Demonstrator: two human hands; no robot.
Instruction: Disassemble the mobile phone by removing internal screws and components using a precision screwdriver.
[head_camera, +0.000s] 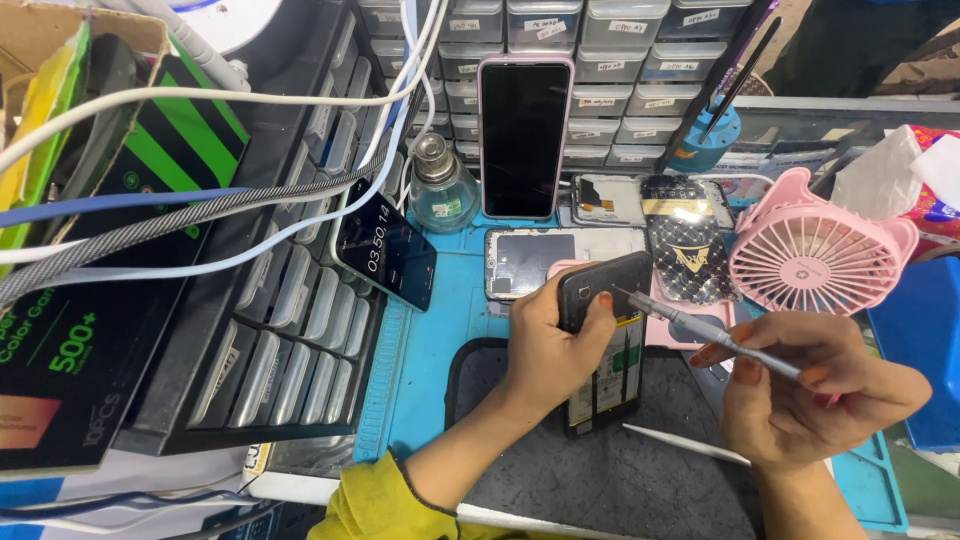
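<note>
Two hands: left (545, 350), right (810, 385). One screwdriver (700, 330). One opened phone (602, 340). One upright phone (525, 135). One leaning phone (385, 245). One pink fan (815, 250). One glass bottle (440, 185).

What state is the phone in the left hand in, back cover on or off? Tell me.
Off. The phone in the left hand shows bare internals and battery; the right hand points a screwdriver at it.

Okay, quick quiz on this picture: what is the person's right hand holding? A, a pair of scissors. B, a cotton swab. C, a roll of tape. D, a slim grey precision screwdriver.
D: the right hand grips a slim grey precision screwdriver, its tip pointed at the dark opened phone that the left hand steadies over the black mat.
</note>
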